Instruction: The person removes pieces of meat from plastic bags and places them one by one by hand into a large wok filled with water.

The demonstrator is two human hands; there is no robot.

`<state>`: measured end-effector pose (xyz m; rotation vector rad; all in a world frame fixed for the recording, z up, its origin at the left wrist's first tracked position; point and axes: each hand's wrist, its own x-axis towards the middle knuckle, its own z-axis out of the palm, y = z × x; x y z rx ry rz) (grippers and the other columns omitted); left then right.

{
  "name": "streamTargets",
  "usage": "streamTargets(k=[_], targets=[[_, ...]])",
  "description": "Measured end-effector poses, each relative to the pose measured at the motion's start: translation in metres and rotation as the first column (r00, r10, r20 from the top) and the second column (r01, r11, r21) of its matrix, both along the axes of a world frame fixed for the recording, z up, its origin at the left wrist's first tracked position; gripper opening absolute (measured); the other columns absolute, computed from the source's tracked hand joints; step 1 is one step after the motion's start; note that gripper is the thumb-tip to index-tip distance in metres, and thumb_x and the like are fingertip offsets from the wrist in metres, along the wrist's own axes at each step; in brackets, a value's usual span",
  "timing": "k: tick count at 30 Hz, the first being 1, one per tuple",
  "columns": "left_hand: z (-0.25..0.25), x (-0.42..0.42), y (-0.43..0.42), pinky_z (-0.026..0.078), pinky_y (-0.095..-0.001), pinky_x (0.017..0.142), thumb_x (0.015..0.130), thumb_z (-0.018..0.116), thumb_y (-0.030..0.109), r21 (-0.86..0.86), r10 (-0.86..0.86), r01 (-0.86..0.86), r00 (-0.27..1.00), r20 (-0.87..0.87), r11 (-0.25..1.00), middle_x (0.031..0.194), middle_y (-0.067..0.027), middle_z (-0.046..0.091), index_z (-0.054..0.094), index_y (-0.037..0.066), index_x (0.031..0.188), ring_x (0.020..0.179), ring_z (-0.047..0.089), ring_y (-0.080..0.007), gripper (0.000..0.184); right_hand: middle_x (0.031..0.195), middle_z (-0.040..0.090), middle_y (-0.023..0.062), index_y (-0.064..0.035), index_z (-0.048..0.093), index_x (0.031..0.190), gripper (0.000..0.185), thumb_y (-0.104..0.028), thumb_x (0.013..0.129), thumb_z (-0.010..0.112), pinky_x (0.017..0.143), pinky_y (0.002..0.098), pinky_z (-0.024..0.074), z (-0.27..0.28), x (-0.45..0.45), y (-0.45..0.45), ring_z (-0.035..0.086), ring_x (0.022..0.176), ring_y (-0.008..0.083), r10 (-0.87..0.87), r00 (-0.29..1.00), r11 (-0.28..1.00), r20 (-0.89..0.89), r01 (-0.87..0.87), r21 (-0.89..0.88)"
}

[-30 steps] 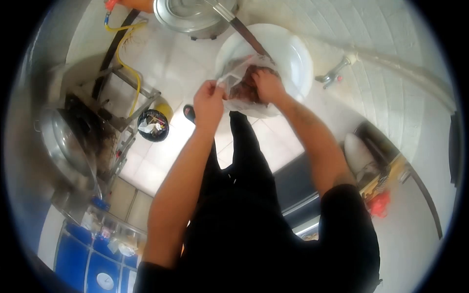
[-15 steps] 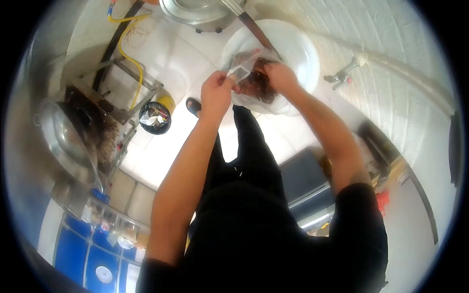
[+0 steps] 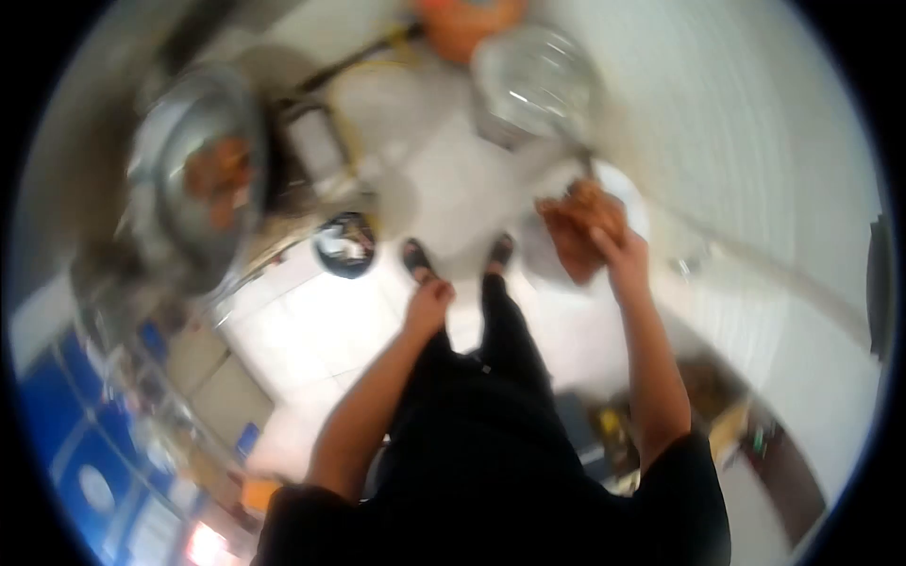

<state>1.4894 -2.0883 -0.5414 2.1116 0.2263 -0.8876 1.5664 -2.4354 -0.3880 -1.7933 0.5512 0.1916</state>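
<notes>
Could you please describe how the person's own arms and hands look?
The left hand and right hand are bare, without visible gloves. Short black sleeves end near the elbows, leaving the forearms uncovered. Blur hides finer detail.

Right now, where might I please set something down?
Pale floor tiles show bare between the black bin and round silver pot, and beside the left forearm. Crowded: around the round white basin, where the right hand holds a reddish-brown clump.
</notes>
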Motion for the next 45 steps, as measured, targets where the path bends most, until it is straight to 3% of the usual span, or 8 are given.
streamTargets(k=[3, 13, 17, 22, 26, 30, 34, 45], targets=[[-0.016, -0.070, 0.106, 0.052, -0.0461, 0.085, 0.091, 0.061, 0.033, 0.160, 0.144, -0.143, 0.990, 0.001, 0.977, 0.097, -0.0193, 0.071, 0.069, 0.006, 0.099, 0.094, 0.067, -0.0375, 0.029, 0.106, 0.070, 0.0057, 0.0036, 0.068, 0.116, 0.030, -0.016, 0.093, 0.070, 0.089, 0.0289, 0.0500, 0.030, 0.077, 0.133, 0.062, 0.097, 0.0125, 0.033, 0.994, 0.889, 0.108, -0.079, 0.451], [-0.054, -0.361, 0.292, 0.056, -0.0415, 0.077, 0.082, 0.068, 0.021, 0.320, 0.657, -0.614, 0.753, -0.037, 0.721, 0.092, -0.0127, 0.072, 0.071, 0.005, 0.086, 0.088, 0.068, -0.0282, 0.016, 0.093, 0.070, 0.0250, 0.0010, 0.073, 0.096, 0.030, -0.024, 0.083, 0.065, 0.084, 0.0500, 0.0515, 0.007, 0.285, 0.501, 0.066, 0.093, 0.0433, 0.803, 0.586, 0.467, 0.107, -0.507, -0.724], [-0.008, -0.386, 0.251, 0.055, -0.0318, 0.061, 0.091, 0.059, 0.013, 0.230, 0.943, -0.951, 0.128, -0.308, 0.204, 0.083, -0.0172, 0.072, 0.064, -0.009, 0.101, 0.071, 0.069, -0.0217, 0.025, 0.097, 0.070, 0.0251, 0.0013, 0.073, 0.095, 0.030, -0.024, 0.084, 0.063, 0.087, 0.0480, 0.0522, -0.023, 0.337, 0.563, 0.066, 0.097, 0.0426, 0.796, 0.599, 0.332, -0.085, -0.551, -0.766], [-0.004, -0.394, 0.202, 0.051, -0.0294, 0.055, 0.092, 0.059, 0.017, 0.274, 0.846, -0.956, -0.058, -0.530, 0.106, 0.088, -0.0158, 0.073, 0.064, -0.006, 0.106, 0.070, 0.069, -0.0196, 0.027, 0.113, 0.070, 0.0213, 0.0002, 0.071, 0.109, 0.032, -0.023, 0.088, 0.063, 0.091, 0.0454, 0.0518, -0.032, 0.364, 0.583, 0.065, 0.107, 0.0395, 0.725, 0.660, 0.381, -0.197, -0.622, -0.684], [-0.022, -0.375, 0.200, 0.053, -0.0329, 0.059, 0.091, 0.058, 0.014, 0.218, 0.836, -0.960, 0.031, -0.547, 0.178, 0.085, -0.0122, 0.073, 0.068, 0.000, 0.099, 0.072, 0.069, -0.0203, 0.018, 0.112, 0.070, 0.0197, -0.0005, 0.068, 0.116, 0.035, -0.022, 0.088, 0.066, 0.087, 0.0428, 0.0529, -0.027, 0.345, 0.529, 0.068, 0.101, 0.0356, 0.724, 0.605, 0.620, 0.331, -0.360, -0.697], [-0.050, -0.324, 0.237, 0.054, -0.0403, 0.076, 0.083, 0.058, 0.010, 0.265, 0.408, -0.400, 0.912, 0.026, 0.877, 0.084, -0.0094, 0.068, 0.068, 0.011, 0.080, 0.087, 0.065, -0.0276, 0.010, 0.101, 0.073, 0.0127, 0.0013, 0.067, 0.114, 0.029, -0.015, 0.090, 0.068, 0.078, 0.0320, 0.0542, 0.023, 0.273, 0.383, 0.070, 0.085, 0.0198, 0.517, 0.750, 0.856, 0.412, -0.462, -0.231], [-0.021, -0.182, 0.225, 0.053, -0.0339, 0.082, 0.092, 0.055, 0.017, 0.129, 0.436, -0.436, 0.900, 0.031, 0.891, 0.093, -0.0137, 0.072, 0.070, -0.002, 0.101, 0.087, 0.069, -0.0216, 0.026, 0.097, 0.072, 0.0049, -0.0003, 0.069, 0.112, 0.021, -0.008, 0.093, 0.066, 0.074, 0.0260, 0.0540, 0.032, 0.184, 0.166, 0.067, 0.080, 0.0111, 0.171, 0.931, 0.973, 0.322, -0.211, 0.092], [0.035, 0.044, -0.164, 0.052, -0.0370, 0.088, 0.085, 0.074, 0.023, -0.055, -0.105, 0.141, 0.900, 0.422, 0.988, 0.113, -0.0158, 0.066, 0.056, -0.002, 0.126, 0.105, 0.064, -0.0261, 0.051, 0.094, 0.072, 0.0176, 0.0023, 0.067, 0.110, 0.026, -0.012, 0.088, 0.063, 0.075, 0.0358, 0.0561, -0.162, -0.095, -0.135, 0.071, 0.080, 0.0272, -0.102, 0.979, 0.892, -0.177, 0.011, -0.451]])
